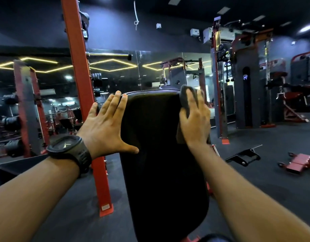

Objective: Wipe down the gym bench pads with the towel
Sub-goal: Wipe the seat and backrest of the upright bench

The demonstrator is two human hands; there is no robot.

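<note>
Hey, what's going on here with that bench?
A person is wiping a tilted black bench pad in a gym. Their right hand presses a dark grey towel against the pad's upper right edge, fingers spread over the cloth. Their left hand, with a black watch on its wrist, lies flat against the pad's upper left edge. A red upright post stands just left of the bench.

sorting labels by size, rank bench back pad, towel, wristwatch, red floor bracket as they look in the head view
1. bench back pad
2. wristwatch, towel: alike; right hand hides much of towel
3. red floor bracket
</note>
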